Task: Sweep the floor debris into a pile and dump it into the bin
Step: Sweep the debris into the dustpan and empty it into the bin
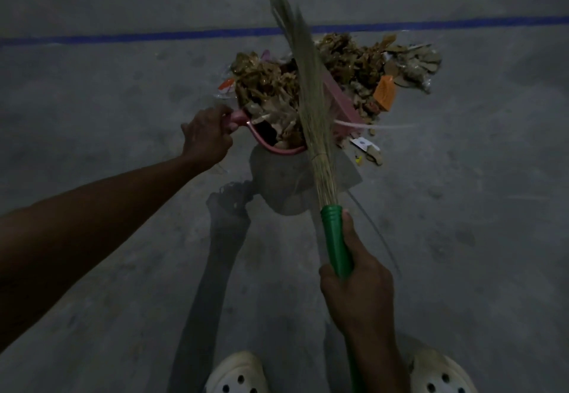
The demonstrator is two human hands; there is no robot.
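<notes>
Grey concrete floor (462, 208) filling the whole view, mottled with darker blotches and faint scuffs, a thin blue line (154, 36) painted straight across its far part, dim even light, soft grey shadows on the near floor

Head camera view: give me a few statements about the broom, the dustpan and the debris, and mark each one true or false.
1. The right hand grips the broom by its green handle. True.
2. The left hand lies flat on the floor. False: it grips the handle of the pink dustpan.
3. The dustpan holds nothing. False: debris is heaped in it.
4. A blue line crosses the floor beyond the debris. True.
5. The person is barefoot. False: white clogs show at the bottom edge.
</notes>
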